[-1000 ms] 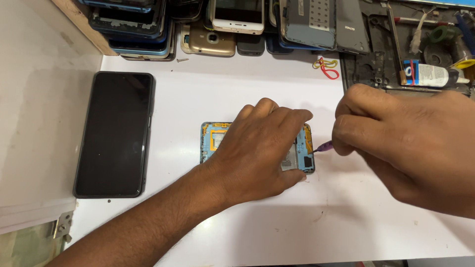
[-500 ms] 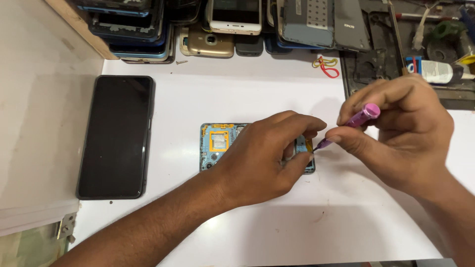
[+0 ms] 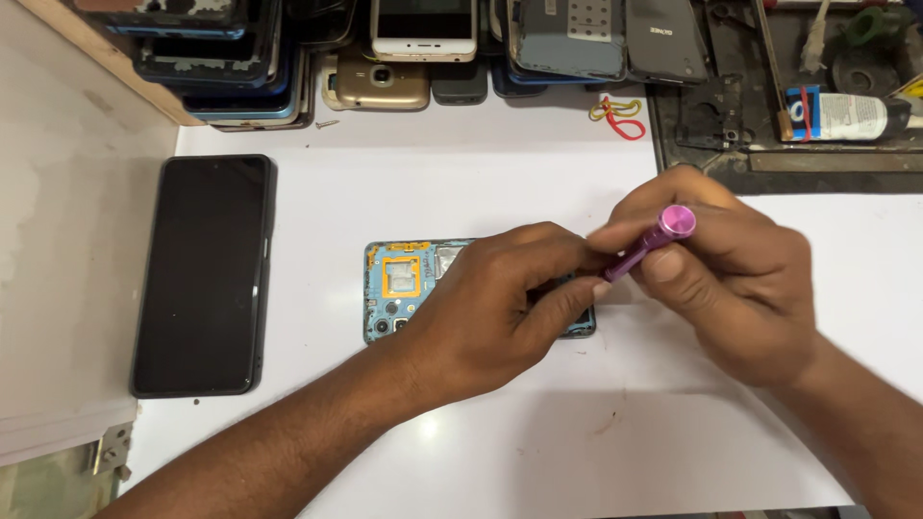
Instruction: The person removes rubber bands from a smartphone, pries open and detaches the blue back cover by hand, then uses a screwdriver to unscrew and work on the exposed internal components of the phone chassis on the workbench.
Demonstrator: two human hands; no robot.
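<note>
Left hand (image 3: 490,317): lies flat over the opened phone (image 3: 404,288), fingers pressing its right half down, grip closed loosely on the body.
Right hand (image 3: 731,288): fingers pinched tight round a pink screwdriver (image 3: 649,242), tip angled down at the phone's right end.
Opened phone: mid-counter (image 3: 461,183), blue board and orange frame showing at its left end.
Black phone (image 3: 204,274): face up, well left.
Back edge: stacked phones (image 3: 423,38), red rubber band (image 3: 620,113).

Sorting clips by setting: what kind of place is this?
Probably a phone repair bench: an opened blue circuit board under the left hand, a purple screwdriver in the right hand, stacked phones behind.
</note>
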